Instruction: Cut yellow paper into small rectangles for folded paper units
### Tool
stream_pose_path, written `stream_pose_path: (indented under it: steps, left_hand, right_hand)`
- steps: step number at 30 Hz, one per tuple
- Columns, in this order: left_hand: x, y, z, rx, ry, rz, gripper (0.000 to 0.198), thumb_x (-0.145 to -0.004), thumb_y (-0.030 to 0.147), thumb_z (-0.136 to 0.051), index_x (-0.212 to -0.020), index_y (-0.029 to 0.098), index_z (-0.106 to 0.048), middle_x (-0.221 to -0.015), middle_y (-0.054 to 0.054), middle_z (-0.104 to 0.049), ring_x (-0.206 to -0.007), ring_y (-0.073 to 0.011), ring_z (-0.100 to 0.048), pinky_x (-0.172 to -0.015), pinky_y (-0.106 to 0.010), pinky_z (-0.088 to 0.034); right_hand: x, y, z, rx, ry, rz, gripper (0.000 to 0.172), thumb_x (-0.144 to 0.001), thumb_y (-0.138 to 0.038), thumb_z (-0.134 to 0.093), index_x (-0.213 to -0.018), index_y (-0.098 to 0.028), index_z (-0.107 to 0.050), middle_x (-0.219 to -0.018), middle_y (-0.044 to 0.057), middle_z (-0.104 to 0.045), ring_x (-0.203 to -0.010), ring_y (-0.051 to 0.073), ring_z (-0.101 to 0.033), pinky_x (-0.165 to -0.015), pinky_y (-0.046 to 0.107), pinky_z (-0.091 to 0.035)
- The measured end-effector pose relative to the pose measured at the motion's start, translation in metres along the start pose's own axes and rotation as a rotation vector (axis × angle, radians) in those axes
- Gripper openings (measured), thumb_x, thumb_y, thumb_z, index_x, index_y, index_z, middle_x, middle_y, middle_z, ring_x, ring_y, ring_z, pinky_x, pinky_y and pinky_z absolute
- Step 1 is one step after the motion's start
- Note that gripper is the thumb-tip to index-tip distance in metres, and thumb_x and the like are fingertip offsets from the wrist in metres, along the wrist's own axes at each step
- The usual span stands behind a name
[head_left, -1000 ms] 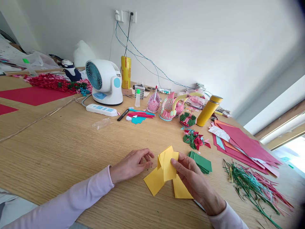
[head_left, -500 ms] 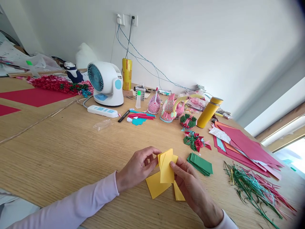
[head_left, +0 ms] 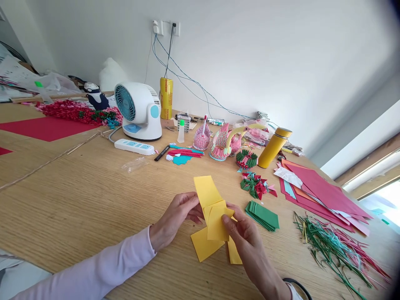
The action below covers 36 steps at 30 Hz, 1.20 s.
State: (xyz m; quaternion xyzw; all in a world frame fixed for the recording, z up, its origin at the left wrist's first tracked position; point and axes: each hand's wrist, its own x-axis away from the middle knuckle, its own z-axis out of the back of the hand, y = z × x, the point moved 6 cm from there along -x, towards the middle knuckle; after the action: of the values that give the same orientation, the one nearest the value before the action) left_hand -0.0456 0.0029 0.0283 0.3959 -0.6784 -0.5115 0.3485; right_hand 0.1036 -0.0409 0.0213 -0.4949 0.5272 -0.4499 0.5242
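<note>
Yellow paper (head_left: 208, 192) pinched between both hands, low over the desk (head_left: 78, 196)
The left hand (head_left: 175, 217) nips the paper's 9 o'clock edge with its fingertips. The right hand (head_left: 248, 239) grips it from 4 o'clock, thumb on top (more yellow sheets lie flat underneath). A green paper stack (head_left: 263, 214) sits at 3 o'clock.

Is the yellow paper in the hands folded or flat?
Folded: the yellow paper doubles over itself between left hand and right hand.

Long pale-lilac left sleeve (head_left: 93, 271) — a thin dark band (head_left: 298, 283) at the right wrist.
</note>
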Motion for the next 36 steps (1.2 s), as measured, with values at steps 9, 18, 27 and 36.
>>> stream_pose_path:
  steps: [9, 18, 27, 36]
  left_hand:
    - [0.002, 0.000, -0.006, -0.008, -0.052, -0.014, 0.027, -0.078, 0.039, -0.065, -0.088, 0.014, -0.069, -0.087, -0.006, -0.066, -0.076, -0.0146, -0.058, -0.062, -0.024, -0.050]
    - [-0.001, 0.008, 0.011, -0.074, 0.130, -0.128, 0.028, -0.081, 0.041, -0.061, -0.083, 0.013, -0.066, -0.083, -0.004, -0.061, -0.070, -0.0119, -0.049, -0.045, -0.016, -0.041]
    - [-0.003, 0.005, 0.010, -0.133, 0.184, -0.132, 0.032, -0.079, 0.044, -0.061, -0.074, 0.012, -0.061, -0.074, -0.002, -0.056, -0.056, -0.0074, -0.041, -0.040, -0.016, -0.037]
    - [0.000, 0.011, 0.002, -0.119, 0.117, -0.175, 0.029, -0.083, 0.039, -0.059, -0.075, 0.012, -0.066, -0.074, -0.003, -0.062, -0.066, -0.0112, -0.054, -0.053, -0.019, -0.050]
  right_hand:
    - [-0.002, 0.003, 0.002, 0.091, 0.005, 0.042, 0.027, -0.086, -0.041, -0.056, -0.103, -0.022, -0.065, -0.113, 0.009, -0.059, -0.092, 0.023, -0.056, -0.072, 0.029, -0.048]
    - [0.006, -0.002, 0.017, 0.335, 0.017, 0.007, 0.027, -0.090, -0.039, -0.049, -0.104, -0.019, -0.061, -0.072, 0.002, -0.060, -0.062, 0.017, -0.054, -0.050, 0.025, -0.042]
    - [0.002, -0.023, 0.012, 0.724, 0.093, 0.236, 0.011, -0.090, -0.028, -0.049, -0.092, -0.021, -0.056, -0.083, 0.002, -0.062, -0.069, 0.015, -0.056, -0.057, 0.025, -0.041]
    - [-0.007, -0.025, -0.004, 0.738, 0.114, 0.298, 0.010, -0.084, -0.022, -0.058, -0.075, -0.019, -0.061, -0.070, 0.001, -0.062, -0.062, 0.015, -0.055, -0.057, 0.025, -0.038]
